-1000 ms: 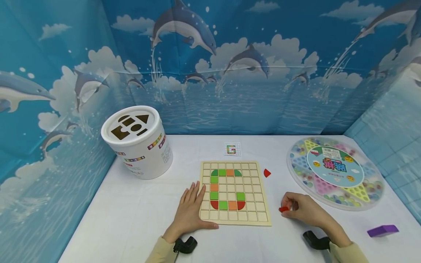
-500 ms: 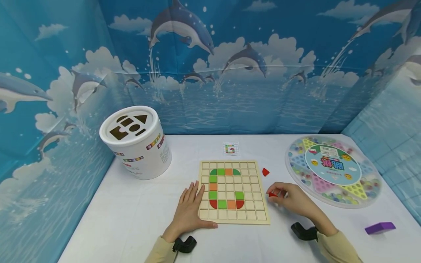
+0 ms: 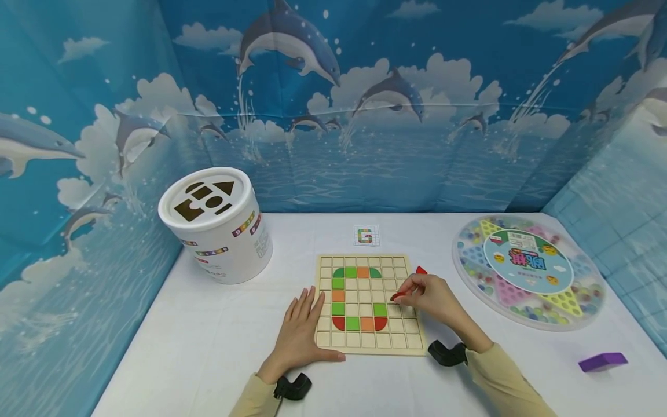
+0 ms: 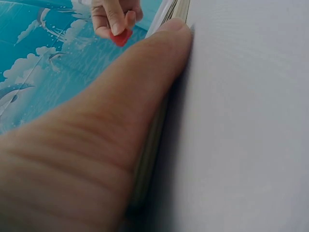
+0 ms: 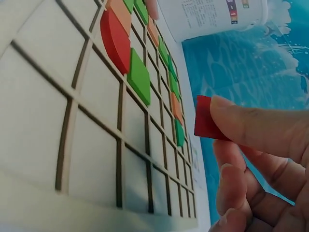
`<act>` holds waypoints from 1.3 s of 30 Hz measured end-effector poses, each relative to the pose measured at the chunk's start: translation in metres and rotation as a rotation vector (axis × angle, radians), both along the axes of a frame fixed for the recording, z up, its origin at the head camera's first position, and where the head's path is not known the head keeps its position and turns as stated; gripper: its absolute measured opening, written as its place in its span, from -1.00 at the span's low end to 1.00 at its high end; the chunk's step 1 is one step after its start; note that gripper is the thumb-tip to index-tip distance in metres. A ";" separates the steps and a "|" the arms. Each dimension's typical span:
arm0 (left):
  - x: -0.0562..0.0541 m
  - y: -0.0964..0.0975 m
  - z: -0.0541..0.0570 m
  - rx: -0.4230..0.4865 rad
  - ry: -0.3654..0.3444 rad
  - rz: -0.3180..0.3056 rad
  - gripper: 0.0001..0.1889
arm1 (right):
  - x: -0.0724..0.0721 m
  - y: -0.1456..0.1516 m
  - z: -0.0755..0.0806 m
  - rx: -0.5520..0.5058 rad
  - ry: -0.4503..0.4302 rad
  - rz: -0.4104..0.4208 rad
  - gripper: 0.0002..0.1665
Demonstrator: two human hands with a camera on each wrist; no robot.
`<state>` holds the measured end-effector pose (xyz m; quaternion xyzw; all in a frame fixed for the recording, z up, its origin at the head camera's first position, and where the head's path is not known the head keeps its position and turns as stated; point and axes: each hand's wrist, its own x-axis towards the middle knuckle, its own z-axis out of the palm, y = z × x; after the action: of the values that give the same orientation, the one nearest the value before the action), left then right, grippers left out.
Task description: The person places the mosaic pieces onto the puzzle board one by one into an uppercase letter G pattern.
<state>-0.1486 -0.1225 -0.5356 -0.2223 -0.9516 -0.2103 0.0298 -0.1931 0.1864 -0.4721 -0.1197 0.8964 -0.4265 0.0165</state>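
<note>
A wooden grid board (image 3: 371,350) lies on the white table, with green, orange and red tiles set in its cells in a broken ring. My left hand (image 3: 298,335) rests at its left edge, fingers spread and straight, thumb along the front edge. Between thumb and fingertips my right hand (image 3: 431,295) pinches a small red tile (image 5: 204,117), held over the right part of the board. Just in front of it, on the board, sits a green square tile (image 3: 380,310), with a rounded red tile (image 3: 380,324) below that. Another loose red tile (image 3: 421,270) lies beyond the right hand, partly hidden.
Behind the board lies a small card (image 3: 366,236) printed with a coloured G on a grid. A white bucket (image 3: 224,249) with shaped holes in its lid stands back left. At right are a round marble game case (image 3: 528,260) and a purple block (image 3: 603,362).
My right hand has carried the red tile leftward and away from me, from the table right of the board to over its cells. My left hand has stayed in place.
</note>
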 end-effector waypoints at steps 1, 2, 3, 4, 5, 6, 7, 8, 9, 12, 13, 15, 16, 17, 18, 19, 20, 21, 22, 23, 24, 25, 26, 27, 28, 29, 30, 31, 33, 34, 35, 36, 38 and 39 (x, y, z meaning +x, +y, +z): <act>0.000 0.000 0.000 0.001 0.008 0.000 0.35 | -0.001 -0.003 -0.001 -0.009 -0.004 -0.009 -0.79; 0.000 0.000 0.000 -0.001 0.015 -0.001 0.35 | -0.003 -0.006 -0.002 -0.015 -0.008 -0.018 -0.78; 0.000 0.000 0.000 -0.002 0.015 0.000 0.36 | -0.004 -0.009 -0.003 -0.022 -0.016 -0.026 -0.78; 0.000 0.000 0.000 -0.003 0.016 0.000 0.36 | -0.005 -0.012 -0.003 -0.027 -0.021 -0.030 -0.77; 0.000 0.000 0.000 -0.006 0.012 0.001 0.36 | -0.005 -0.015 -0.004 -0.026 -0.024 -0.038 -0.77; 0.000 0.000 0.000 -0.007 0.010 0.002 0.36 | -0.006 -0.018 -0.005 -0.024 -0.027 -0.044 -0.77; 0.000 0.000 0.000 -0.008 0.002 0.003 0.36 | -0.007 -0.020 -0.006 -0.023 -0.031 -0.050 -0.77; 0.000 0.000 0.000 -0.007 -0.006 0.005 0.36 | -0.007 -0.023 -0.007 -0.014 -0.034 -0.055 -0.76; 0.000 0.000 0.000 -0.006 -0.015 0.007 0.36 | -0.008 -0.025 -0.008 -0.004 -0.035 -0.062 -0.76; 0.000 0.001 0.001 -0.005 -0.034 0.013 0.36 | -0.009 -0.032 -0.009 0.030 -0.031 -0.084 -0.77; 0.000 0.001 0.001 -0.006 -0.042 0.016 0.36 | -0.010 -0.034 -0.009 0.042 -0.030 -0.090 -0.76; 0.000 0.001 0.001 -0.008 -0.044 0.018 0.36 | -0.010 -0.037 -0.009 0.066 -0.022 -0.099 -0.76; 0.000 0.001 0.001 -0.009 -0.046 0.018 0.36 | -0.011 -0.039 -0.009 0.077 -0.022 -0.104 -0.76; 0.000 0.001 0.001 -0.007 -0.045 0.017 0.36 | -0.010 -0.040 -0.009 0.087 -0.023 -0.107 -0.76; 0.000 0.001 0.001 -0.007 -0.043 0.016 0.36 | -0.010 -0.040 -0.009 0.097 -0.026 -0.109 -0.77; 0.000 0.001 0.002 -0.007 -0.042 0.014 0.36 | -0.010 -0.041 -0.008 0.105 -0.034 -0.111 -0.78; 0.000 0.001 0.002 -0.008 -0.040 0.013 0.36 | -0.010 -0.042 -0.009 0.113 -0.039 -0.115 -0.79; 0.000 0.001 0.002 -0.007 -0.037 0.010 0.36 | -0.010 -0.042 -0.009 0.121 -0.046 -0.119 -0.80; 0.001 0.001 0.002 -0.006 -0.036 0.009 0.36 | -0.010 -0.043 -0.009 0.129 -0.053 -0.123 -0.80; 0.001 0.001 0.002 -0.006 -0.032 0.007 0.35 | -0.010 -0.043 -0.010 0.135 -0.056 -0.123 -0.81; 0.001 0.001 0.002 -0.007 -0.030 0.006 0.35 | -0.010 -0.044 -0.010 0.140 -0.059 -0.124 -0.82; 0.001 0.001 0.002 -0.006 -0.029 0.005 0.35 | -0.010 -0.045 -0.010 0.146 -0.059 -0.127 -0.82; 0.001 0.001 0.002 -0.004 -0.028 0.005 0.35 | -0.010 -0.045 -0.010 0.151 -0.059 -0.128 -0.83; 0.001 0.001 0.002 -0.002 -0.026 0.004 0.35 | -0.009 -0.046 -0.010 0.156 -0.058 -0.129 -0.83; 0.001 0.001 0.002 -0.001 -0.027 0.004 0.35 | -0.009 -0.046 -0.010 0.160 -0.057 -0.131 -0.84; 0.001 0.001 0.002 -0.001 -0.028 0.004 0.35 | -0.009 -0.046 -0.011 0.163 -0.055 -0.132 -0.83; 0.001 0.001 0.002 0.000 -0.030 0.003 0.35 | -0.009 -0.046 -0.011 0.166 -0.051 -0.134 -0.83; 0.001 0.001 0.002 -0.001 -0.032 0.003 0.35 | -0.008 -0.046 -0.011 0.168 -0.051 -0.135 -0.82; 0.001 0.001 0.002 -0.003 -0.030 0.003 0.34 | -0.008 -0.046 -0.011 0.174 -0.048 -0.135 -0.81; 0.001 0.001 0.002 -0.003 -0.031 0.002 0.34 | -0.007 -0.046 -0.011 0.179 -0.047 -0.134 -0.80; 0.001 0.001 0.001 -0.002 -0.028 0.002 0.34 | -0.007 -0.046 -0.011 0.184 -0.044 -0.132 -0.80; 0.001 0.001 0.001 0.000 -0.025 0.001 0.34 | -0.007 -0.045 -0.011 0.189 -0.038 -0.129 -0.80; 0.001 0.001 0.002 0.008 -0.014 -0.003 0.34 | -0.008 -0.045 -0.011 0.201 -0.032 -0.126 -0.81; 0.001 0.000 0.002 0.012 -0.006 -0.006 0.34 | -0.008 -0.045 -0.011 0.207 -0.028 -0.124 -0.82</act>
<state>-0.1479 -0.1221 -0.5339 -0.2244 -0.9497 -0.2169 0.0275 -0.2010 0.1413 -0.4827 -0.0557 0.9410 -0.3334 0.0152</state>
